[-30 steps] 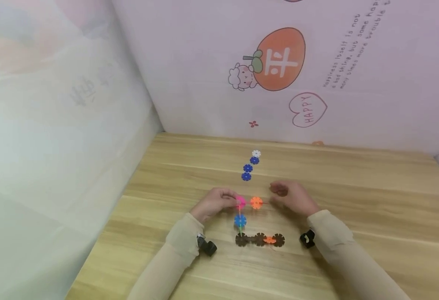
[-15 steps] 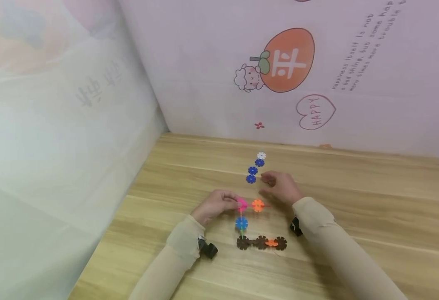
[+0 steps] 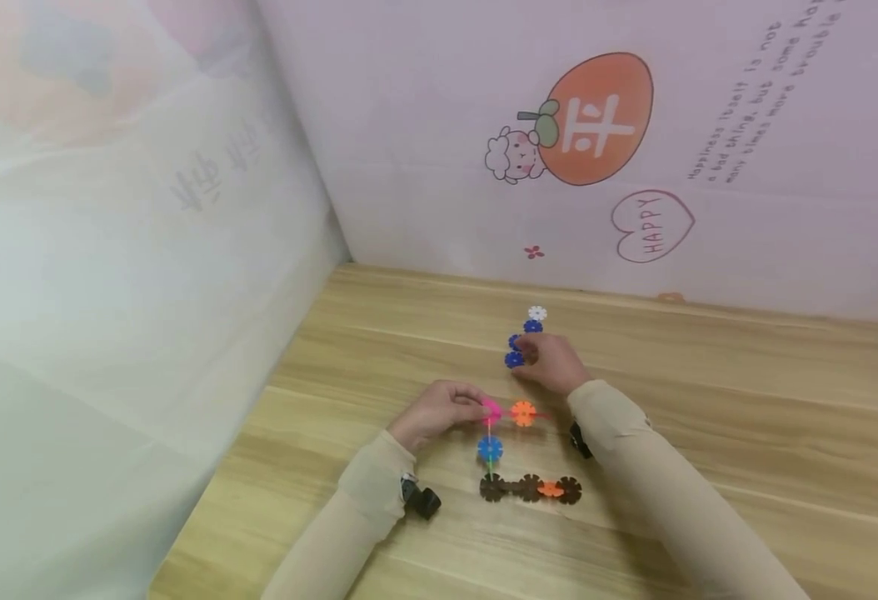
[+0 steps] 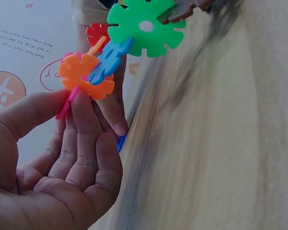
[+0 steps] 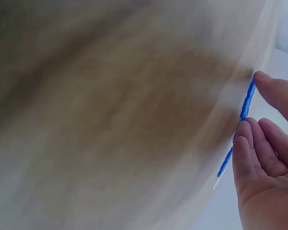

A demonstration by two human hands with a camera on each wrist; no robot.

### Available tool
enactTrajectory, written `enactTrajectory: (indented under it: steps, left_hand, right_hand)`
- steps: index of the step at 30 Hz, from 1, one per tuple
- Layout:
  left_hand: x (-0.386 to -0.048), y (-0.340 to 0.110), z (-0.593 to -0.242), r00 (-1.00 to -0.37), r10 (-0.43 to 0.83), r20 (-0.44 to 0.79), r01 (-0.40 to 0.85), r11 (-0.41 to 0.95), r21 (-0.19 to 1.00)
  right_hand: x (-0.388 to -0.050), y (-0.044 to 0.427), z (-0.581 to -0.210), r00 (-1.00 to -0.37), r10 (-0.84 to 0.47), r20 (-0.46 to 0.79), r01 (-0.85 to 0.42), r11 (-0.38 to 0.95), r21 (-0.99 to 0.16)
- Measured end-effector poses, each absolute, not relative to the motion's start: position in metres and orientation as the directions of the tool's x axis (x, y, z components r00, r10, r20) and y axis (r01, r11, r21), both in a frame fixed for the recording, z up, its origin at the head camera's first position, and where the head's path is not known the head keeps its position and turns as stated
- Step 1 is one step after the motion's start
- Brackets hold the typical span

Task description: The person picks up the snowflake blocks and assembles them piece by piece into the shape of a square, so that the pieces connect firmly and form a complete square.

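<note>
My left hand (image 3: 442, 410) pinches a pink notched snowflake disc (image 4: 67, 103) between thumb and fingers. That disc is part of a linked chain: an orange disc (image 3: 524, 413) extends to the right, and a blue disc (image 3: 490, 449) and a green disc (image 4: 146, 26) lead towards dark brown discs (image 3: 492, 487) at the near side. Farther back, my right hand (image 3: 554, 362) has its thumb and a finger at opposite edges of the nearest dark blue snowflake disc (image 5: 248, 99), which lies flat on the table. Its other fingers partly cover the neighbouring blue disc (image 3: 515, 342).
Another dark blue disc (image 3: 533, 326) and a white disc (image 3: 536, 312) lie beyond the right hand. A small orange disc (image 3: 551, 489) joins the brown row. The wooden table (image 3: 379, 333) meets a printed cloth wall (image 3: 424, 208) at the back.
My right hand has moved left and away from me, from beside the orange disc to the nearest dark blue disc. The left hand keeps holding the pink disc. The head view has shifted slightly.
</note>
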State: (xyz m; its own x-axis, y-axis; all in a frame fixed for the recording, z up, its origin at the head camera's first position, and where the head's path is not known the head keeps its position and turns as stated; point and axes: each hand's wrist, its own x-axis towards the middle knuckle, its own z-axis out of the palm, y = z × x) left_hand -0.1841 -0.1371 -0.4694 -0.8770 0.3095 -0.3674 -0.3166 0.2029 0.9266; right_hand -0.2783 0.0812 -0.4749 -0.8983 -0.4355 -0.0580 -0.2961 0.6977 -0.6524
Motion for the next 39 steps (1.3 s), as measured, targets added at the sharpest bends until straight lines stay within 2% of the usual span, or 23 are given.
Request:
enactTrajectory:
  steps: [27, 33, 39]
  left_hand:
    - [-0.184, -0.136, -0.468, -0.874, 0.316, -0.369, -0.324, 0.187, 0.927]
    - [-0.184, -0.136, -0.468, -0.871, 0.309, -0.382, -0.335, 0.194, 0.922]
    - [-0.183, -0.136, -0.467, -0.864, 0.311, -0.396, -0.351, 0.191, 0.917]
  right_hand:
    - [-0.276, 0.079, -0.474, -0.841, -0.538, 0.055, -0.492, 0.719, -0.490]
    - [-0.276, 0.094, -0.475, -0.891, -0.448, 0.066, -0.410, 0.735, -0.539]
    - [-0.266, 0.122, -0.474, -0.927, -0.375, -0.021, -0.274, 0.713, -0.646]
